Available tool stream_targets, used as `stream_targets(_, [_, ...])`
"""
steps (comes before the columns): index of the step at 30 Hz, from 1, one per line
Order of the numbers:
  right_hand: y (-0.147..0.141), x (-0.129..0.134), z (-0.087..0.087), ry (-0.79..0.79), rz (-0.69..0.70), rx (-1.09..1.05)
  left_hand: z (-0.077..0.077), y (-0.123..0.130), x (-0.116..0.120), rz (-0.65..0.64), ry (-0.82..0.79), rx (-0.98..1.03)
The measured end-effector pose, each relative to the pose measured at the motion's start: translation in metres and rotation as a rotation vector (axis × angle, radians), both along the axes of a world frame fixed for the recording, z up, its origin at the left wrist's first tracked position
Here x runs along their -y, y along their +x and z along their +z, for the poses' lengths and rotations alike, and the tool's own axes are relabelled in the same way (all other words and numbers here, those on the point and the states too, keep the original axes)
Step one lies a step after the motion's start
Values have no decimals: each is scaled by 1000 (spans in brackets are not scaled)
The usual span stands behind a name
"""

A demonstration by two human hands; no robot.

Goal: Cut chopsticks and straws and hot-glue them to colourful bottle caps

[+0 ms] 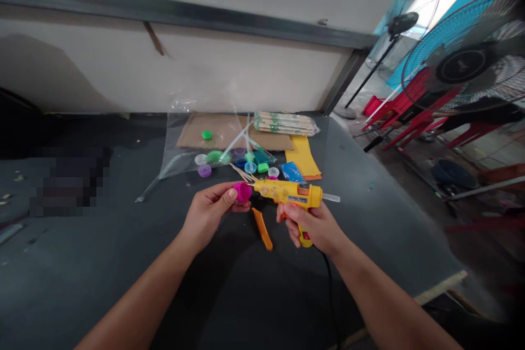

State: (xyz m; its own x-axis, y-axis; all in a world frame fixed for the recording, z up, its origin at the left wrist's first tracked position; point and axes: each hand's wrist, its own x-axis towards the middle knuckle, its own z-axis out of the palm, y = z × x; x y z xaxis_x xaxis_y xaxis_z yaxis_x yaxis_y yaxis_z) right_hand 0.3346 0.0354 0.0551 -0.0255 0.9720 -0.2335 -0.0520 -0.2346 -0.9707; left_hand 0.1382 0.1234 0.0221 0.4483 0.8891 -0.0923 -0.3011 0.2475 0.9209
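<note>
My left hand (211, 210) pinches a magenta bottle cap (243, 192) between thumb and fingers. Wrapped round the handle of a yellow glue gun (283, 191) is my right hand (309, 224). The gun's nozzle points left and meets the cap's right edge; whether it touches cannot be made out. A clear glue stick (331, 197) pokes out of the gun's back. Below the gun lies an orange strip (262, 229). Just beyond my hands are several loose caps, among them a purple one (204, 170) and a green one (263, 168).
On the dark table (389, 219), cardboard (197, 131) lies under a clear plastic bag, with wrapped wooden sticks (285, 123), yellow sheets (304, 156) and a blue packet (292, 172) nearby. A black cord hangs from the gun. At right stand a fan (465, 65) and red chairs (422, 104).
</note>
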Motion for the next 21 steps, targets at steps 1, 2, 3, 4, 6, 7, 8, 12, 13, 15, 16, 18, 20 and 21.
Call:
stream_targets(1, [0,0,0,6,-1,-1,0,0,0,4,4,3])
stream_targets(2, [1,1,0,11,-2,-1,0,0,0,8,9,4])
stream_targets(3, [1,1,0,15,-1,-1,0,0,0,10,16,3])
stream_targets(4, [1,1,0,18,0,0,0,0,0,11,24,0])
stream_targets(6, [1,1,0,21,3,0,0,0,0,9,39,-8])
stream_targets(7, [1,1,0,21,3,-1,0,0,0,8,44,-13])
stream_targets(8, [1,1,0,18,4,0,0,0,0,9,47,-18])
stream_targets(12, [0,0,1,9,11,-6,0,1,0,13,45,-40])
stream_targets(13, [0,1,1,8,16,-9,0,1,0,14,42,-45])
stream_targets(15, [0,1,1,7,25,-14,0,0,0,15,40,-52])
stream_targets(16, [1,1,1,6,30,-13,0,0,0,17,40,-56])
stream_targets(18, [1,1,1,5,32,-9,-1,0,0,20,41,-61])
stream_targets(20, [2,1,0,6,30,-8,-1,0,0,19,40,-63])
stream_targets(21, [2,1,-1,7,27,-9,-1,0,0,19,38,-60])
